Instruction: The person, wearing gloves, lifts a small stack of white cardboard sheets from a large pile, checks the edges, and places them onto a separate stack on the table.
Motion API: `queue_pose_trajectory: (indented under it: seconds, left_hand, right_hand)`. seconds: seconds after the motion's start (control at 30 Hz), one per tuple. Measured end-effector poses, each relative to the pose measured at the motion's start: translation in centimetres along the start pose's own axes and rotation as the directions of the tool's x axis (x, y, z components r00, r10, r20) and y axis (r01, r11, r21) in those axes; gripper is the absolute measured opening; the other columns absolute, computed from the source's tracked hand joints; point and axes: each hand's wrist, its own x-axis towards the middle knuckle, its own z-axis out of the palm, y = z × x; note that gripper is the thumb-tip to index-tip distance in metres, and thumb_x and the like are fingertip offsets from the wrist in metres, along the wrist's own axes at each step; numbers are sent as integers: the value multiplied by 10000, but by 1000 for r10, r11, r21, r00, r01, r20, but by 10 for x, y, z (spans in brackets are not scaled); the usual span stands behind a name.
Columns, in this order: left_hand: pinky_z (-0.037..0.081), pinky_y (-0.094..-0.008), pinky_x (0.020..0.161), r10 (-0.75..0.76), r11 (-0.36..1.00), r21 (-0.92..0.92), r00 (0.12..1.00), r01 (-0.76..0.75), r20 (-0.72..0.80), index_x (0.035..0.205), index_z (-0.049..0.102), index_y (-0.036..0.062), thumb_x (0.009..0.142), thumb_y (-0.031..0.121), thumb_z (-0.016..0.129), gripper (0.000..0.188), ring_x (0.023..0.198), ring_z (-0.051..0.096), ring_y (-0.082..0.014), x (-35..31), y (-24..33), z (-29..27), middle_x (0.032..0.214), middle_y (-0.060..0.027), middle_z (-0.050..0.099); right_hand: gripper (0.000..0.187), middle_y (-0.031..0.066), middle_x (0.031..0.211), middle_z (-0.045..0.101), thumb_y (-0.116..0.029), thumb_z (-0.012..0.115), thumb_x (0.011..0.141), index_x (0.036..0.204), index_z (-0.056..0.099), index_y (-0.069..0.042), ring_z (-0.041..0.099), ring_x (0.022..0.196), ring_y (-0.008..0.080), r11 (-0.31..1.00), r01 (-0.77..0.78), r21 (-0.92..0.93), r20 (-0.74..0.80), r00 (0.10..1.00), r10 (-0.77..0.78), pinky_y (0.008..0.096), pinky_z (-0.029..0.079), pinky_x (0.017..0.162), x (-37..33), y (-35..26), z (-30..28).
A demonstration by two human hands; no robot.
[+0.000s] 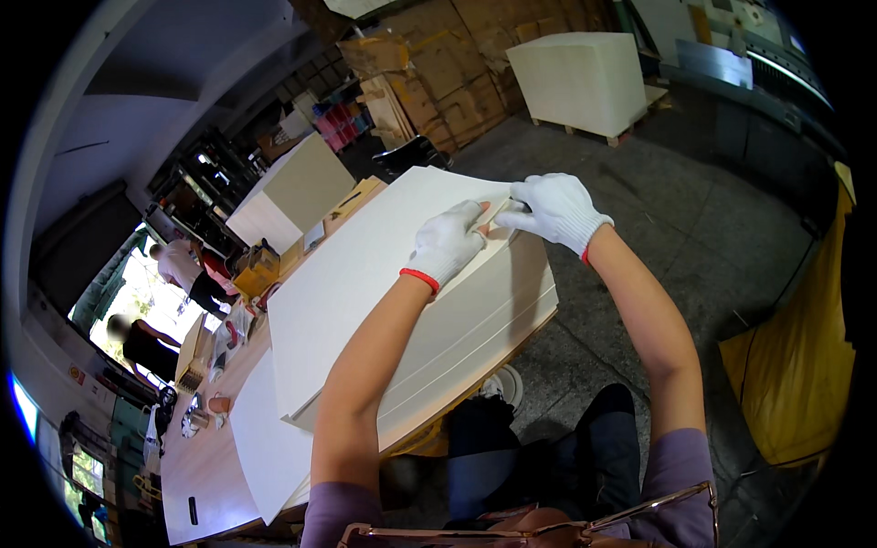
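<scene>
A tall stack of large white sheets point(365, 274) lies on a table in front of me. Both of my hands wear white knitted gloves with red cuffs, and bare fingertips show on the left one. At the stack's right edge, near its far corner, my left hand point(446, 245) is closed on the edge of the top sheets. Just right of it, my right hand point(555, 212) pinches the corner of those same sheets, which bend up a little between the hands. How many sheets are gripped cannot be made out.
The wooden table point(206, 475) carries a black marker point(193, 511), tape rolls and a cardboard box point(256, 269). Beyond stands another white stack point(301, 192); a further one point(585, 82) rests on a pallet. Two people are at the far left. Yellow sheeting point(790, 365) hangs at right.
</scene>
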Motion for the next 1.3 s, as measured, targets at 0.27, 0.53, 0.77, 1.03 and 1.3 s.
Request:
queue_pose_trajectory:
  seconds: [0.27,0.53,0.77,1.03,1.3]
  left_hand:
    - [488,-317,1003,34,919,-393,998,-9,57,1409,609,63,1021,204,619,413,1124,655,-200,-17,-10,2,1227,-102,713]
    - [511,-280,862,-23,857,-507,991,87,131,1354,619,49,941,138,740,440,967,629,-124,-16,-6,-1,1141,-44,705]
    - [504,-283,887,23,853,-522,996,25,86,1367,614,52,953,116,707,429,1000,621,-137,-14,-15,5,1182,-67,701]
    - [495,-287,900,64,930,-362,998,-65,-16,1352,634,71,976,112,654,378,977,624,-138,-14,-16,5,1082,-71,715]
    - [495,-294,857,-46,941,-333,997,64,60,1274,677,102,927,226,743,374,904,609,-142,-21,2,-3,975,-57,710]
  right_hand:
    - [568,117,794,592,-561,493,1031,1014,649,-15,564,734,216,593,-312,742,124,934,336,362,470,739,8,-2,38]
    - [615,196,928,690,-590,420,1026,1019,659,-24,655,897,370,648,-231,725,-88,903,420,452,485,806,-6,-14,47]
    - [606,215,1014,708,-590,395,1030,1094,686,-62,660,999,418,636,-223,739,-80,908,412,479,491,854,-8,-13,47]
    - [570,197,1057,721,-571,413,1026,1157,687,-88,671,1015,399,661,-246,708,-62,912,406,462,501,866,-10,-16,43]
    - [556,201,1066,722,-552,411,1032,1182,683,-90,674,1016,400,651,-226,725,-83,909,408,457,505,873,-11,-15,48]
